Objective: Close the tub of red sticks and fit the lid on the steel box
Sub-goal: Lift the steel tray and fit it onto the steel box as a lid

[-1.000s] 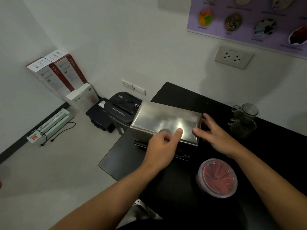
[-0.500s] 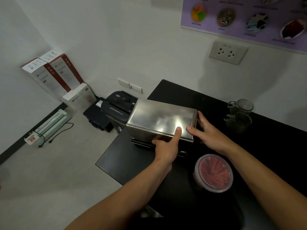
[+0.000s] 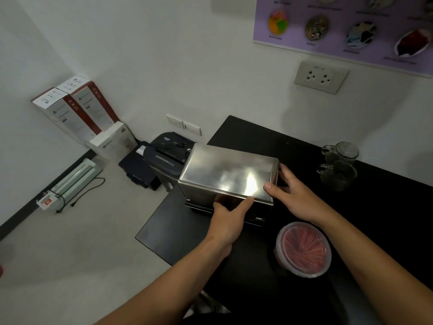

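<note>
A shiny steel lid (image 3: pixel 225 172) lies flat on top of the steel box (image 3: pixel 201 201) at the left end of the black table (image 3: pixel 257 139). My left hand (image 3: pixel 228 218) grips the lid's near edge, thumb along the rim and fingers under it. My right hand (image 3: pixel 295 194) holds the lid's right end, thumb on the top corner and fingers down the side. Near the front, to the right of the box, stands the round tub of red sticks (image 3: pixel 303 248) with a clear lid over it.
Two glass mugs (image 3: pixel 337 165) stand at the back right of the table. Beyond the table's left edge, on the floor, are a black shredder (image 3: pixel 167 152), white and red cartons (image 3: pixel 77 109) and a laminator (image 3: pixel 70 181). A wall socket (image 3: pixel 319 76) is above.
My left hand slid from the lid's top down to its near edge. My right hand closed in on the lid's right end. The camera view shifted slightly.
</note>
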The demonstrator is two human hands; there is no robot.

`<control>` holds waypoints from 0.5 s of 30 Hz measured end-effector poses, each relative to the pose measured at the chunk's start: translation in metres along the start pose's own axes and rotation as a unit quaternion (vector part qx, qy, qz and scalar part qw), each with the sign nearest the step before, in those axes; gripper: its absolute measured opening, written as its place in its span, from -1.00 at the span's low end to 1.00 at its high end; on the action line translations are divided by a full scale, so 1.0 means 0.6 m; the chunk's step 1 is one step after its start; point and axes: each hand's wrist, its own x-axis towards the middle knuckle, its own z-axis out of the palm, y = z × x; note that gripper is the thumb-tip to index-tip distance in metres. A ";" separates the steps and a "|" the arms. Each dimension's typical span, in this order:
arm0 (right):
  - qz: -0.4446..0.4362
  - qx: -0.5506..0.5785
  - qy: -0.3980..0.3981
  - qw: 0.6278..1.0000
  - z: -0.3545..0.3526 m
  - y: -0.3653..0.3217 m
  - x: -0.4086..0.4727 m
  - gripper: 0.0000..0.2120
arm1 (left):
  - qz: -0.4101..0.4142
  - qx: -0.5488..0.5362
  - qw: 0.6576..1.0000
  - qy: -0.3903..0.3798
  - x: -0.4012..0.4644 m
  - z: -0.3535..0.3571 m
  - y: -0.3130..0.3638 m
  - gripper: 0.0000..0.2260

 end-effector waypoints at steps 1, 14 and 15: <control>0.002 0.001 0.008 1.000 -0.001 0.000 0.001 -0.08 | -0.002 0.017 1.000 0.000 -0.012 -0.012 0.003 -0.15; 0.042 0.016 0.144 0.989 0.008 -0.028 0.063 -0.39 | 0.392 0.494 0.775 0.038 0.084 -0.025 0.177 -0.58; 0.043 0.010 0.141 0.989 0.012 -0.029 0.067 -0.39 | 0.383 0.542 0.746 0.043 0.106 -0.028 0.180 -0.56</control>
